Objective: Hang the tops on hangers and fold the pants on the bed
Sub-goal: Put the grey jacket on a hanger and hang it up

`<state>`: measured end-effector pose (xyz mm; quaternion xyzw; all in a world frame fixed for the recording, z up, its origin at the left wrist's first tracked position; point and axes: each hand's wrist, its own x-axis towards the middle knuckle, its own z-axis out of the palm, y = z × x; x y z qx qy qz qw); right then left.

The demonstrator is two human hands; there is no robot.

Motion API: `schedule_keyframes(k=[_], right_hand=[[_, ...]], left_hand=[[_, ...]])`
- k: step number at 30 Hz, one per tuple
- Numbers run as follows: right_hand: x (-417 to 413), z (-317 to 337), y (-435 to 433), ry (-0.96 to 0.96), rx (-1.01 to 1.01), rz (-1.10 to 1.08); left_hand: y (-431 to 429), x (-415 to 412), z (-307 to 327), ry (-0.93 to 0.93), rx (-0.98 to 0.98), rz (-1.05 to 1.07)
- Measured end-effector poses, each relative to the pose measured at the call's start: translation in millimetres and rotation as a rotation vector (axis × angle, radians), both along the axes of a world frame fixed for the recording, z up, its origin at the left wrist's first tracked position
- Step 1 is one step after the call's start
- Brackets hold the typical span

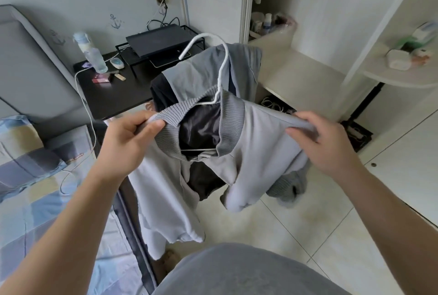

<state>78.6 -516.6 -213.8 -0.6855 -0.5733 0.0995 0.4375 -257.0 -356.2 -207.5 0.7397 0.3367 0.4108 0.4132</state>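
Observation:
A light grey jacket (256, 152) with a ribbed collar and dark lining hangs in front of me on a white hanger (220, 69), whose hook points up and left. My left hand (128, 138) pinches the collar's left end. My right hand (320, 138) grips the jacket's right shoulder. Behind the jacket more grey and dark clothes (206, 74) are draped over something I cannot make out. The bed (42, 200) with a blue and yellow checked sheet lies at the lower left.
A black desk (113, 95) behind the jacket bears a laptop on a stand, bottles and small items. An open white wardrobe (303, 65) stands at the right, with rounded shelves (403, 74) beside it. Pale floor tiles (320, 235) lie below.

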Motion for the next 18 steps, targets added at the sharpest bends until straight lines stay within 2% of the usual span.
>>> schedule_keyframes(k=[4, 8, 10, 15, 18], right_hand=[[6.3, -11.1, -6.8, -0.18, 0.112, -0.019], [22.2, -21.5, -17.2, -0.234, 0.159, -0.042], [32.0, -15.8, -24.7, -0.11, 0.071, -0.032], [71.4, 6.0, -35.4, 0.313, -0.317, 0.141], [91.1, 9.4, -35.3, 0.386, -0.391, 0.136]], left_hand=[[-0.7, 25.3, -5.5, 0.03, -0.014, -0.077], [6.2, 48.7, -11.9, 0.094, 0.003, -0.181], [8.8, 62.5, -14.6, 0.106, 0.035, -0.2], [17.3, 98.9, -17.2, 0.104, -0.005, -0.311], [27.3, 122.1, -15.1, 0.07, -0.088, -0.419]])
